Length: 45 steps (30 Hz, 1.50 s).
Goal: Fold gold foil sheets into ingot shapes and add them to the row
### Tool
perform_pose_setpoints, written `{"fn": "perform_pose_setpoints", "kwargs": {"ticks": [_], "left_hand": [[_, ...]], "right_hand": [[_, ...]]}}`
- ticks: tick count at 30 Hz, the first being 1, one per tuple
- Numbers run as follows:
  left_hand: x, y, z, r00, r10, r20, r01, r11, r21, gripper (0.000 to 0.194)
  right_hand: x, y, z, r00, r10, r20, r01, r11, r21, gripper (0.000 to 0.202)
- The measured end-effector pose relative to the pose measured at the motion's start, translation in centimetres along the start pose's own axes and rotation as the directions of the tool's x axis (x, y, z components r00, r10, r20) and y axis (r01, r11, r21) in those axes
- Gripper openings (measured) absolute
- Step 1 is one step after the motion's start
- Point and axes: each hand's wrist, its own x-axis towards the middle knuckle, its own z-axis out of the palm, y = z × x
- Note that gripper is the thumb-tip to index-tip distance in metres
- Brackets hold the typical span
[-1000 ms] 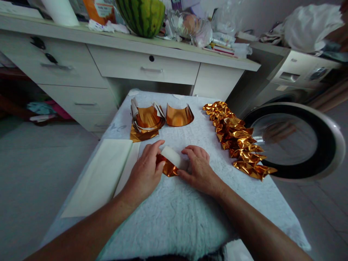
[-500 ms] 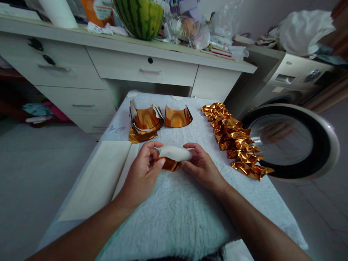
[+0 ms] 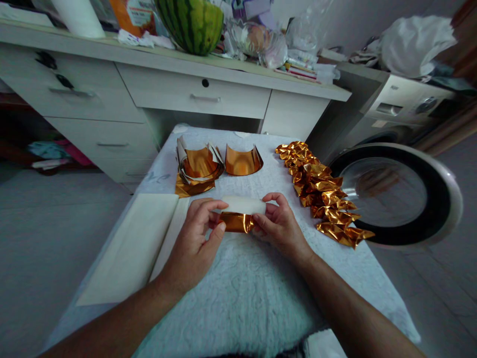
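A sheet of gold foil paper (image 3: 236,223), white on its back, is held between my two hands above the cloth-covered table. Its white side faces up at the back, and a shiny gold band shows along the front. My left hand (image 3: 201,228) pinches the left end between thumb and fingers. At the right end, my right hand (image 3: 278,221) grips with the thumb in front and fingers behind. Beyond them stand a stack of curled gold sheets (image 3: 201,164) and a single curled gold sheet (image 3: 244,160). Folded gold foil pieces (image 3: 316,184) lie in a row to the right.
White paper sheets (image 3: 128,243) lie at the table's left side. Behind the table, a white desk (image 3: 167,89) bears a cut watermelon (image 3: 190,25), plastic bags and a paper roll (image 3: 80,17). An open washing machine door (image 3: 395,194) juts toward the table's right edge.
The foil paper has turned and flattened between my hands, so more of its gold front band shows. My right hand has shifted slightly right; the left fingers now lie straighter along the end.
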Motion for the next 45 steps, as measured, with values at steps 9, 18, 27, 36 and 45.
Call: {"fn": "perform_pose_setpoints", "kwargs": {"ticks": [9,18,27,36,45], "left_hand": [[0.0,-0.3,0.1,0.949,0.300,0.099,-0.315,0.867,0.386,0.043],[0.0,-1.2,-0.5,0.836,0.492,0.245,-0.536,0.630,0.562,0.023],[-0.3,-1.5,0.9,0.747,0.468,0.472,-0.661,0.595,0.456,0.011],[-0.4,-1.5,1.3,0.803,0.322,0.501,-0.556,0.708,0.436,0.009],[-0.4,-1.1,1.2,0.821,0.305,0.482,-0.522,0.743,0.418,0.018]], "right_hand": [[0.2,-0.2,-0.4,0.992,-0.122,-0.026,0.119,0.988,-0.095,0.028],[0.3,0.3,-0.6,0.998,-0.044,0.047,0.052,0.982,-0.183,0.032],[0.8,1.4,-0.8,0.982,-0.191,-0.006,0.148,0.780,-0.608,0.026],[0.8,0.5,-0.8,0.936,-0.237,0.260,0.338,0.403,-0.850,0.020],[0.1,-0.1,-0.8,0.885,-0.177,0.430,0.465,0.377,-0.801,0.029]]}}
